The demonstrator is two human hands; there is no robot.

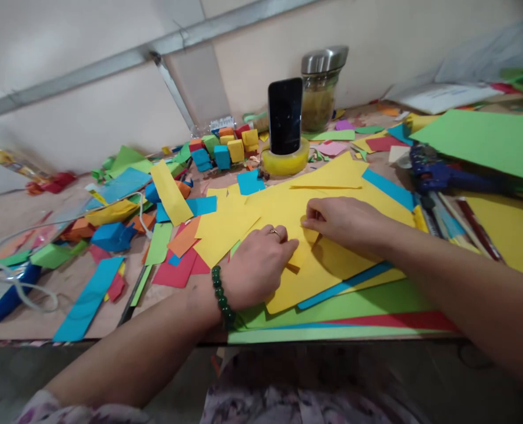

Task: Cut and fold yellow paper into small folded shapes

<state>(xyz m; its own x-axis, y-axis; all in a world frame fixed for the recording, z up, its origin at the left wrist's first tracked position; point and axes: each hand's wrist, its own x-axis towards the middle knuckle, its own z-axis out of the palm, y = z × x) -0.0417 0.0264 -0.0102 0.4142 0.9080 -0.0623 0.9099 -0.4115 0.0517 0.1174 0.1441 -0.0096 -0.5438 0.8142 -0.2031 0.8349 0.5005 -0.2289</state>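
My left hand (261, 262), with a ring and a green bead bracelet at the wrist, is closed on a small folded yellow paper piece (293, 265) over the stacked sheets. To its right, my right hand (338, 221) has thumb and forefinger pinched together at the upper part of the same small yellow paper, as far as I can see. Beneath both hands lies a large yellow sheet (350, 265), on top of blue, green and red sheets. Loose yellow cut pieces (224, 227) lie left of the hands.
Behind the sheets, a phone (285, 116) stands in a yellow tape roll (285, 160), beside a lidded glass jar (321, 97). Small colored paper blocks (221, 156) sit left of it. A blue-handled tool (447, 174) and pens lie right. A white cable (23, 288) curls at far left.
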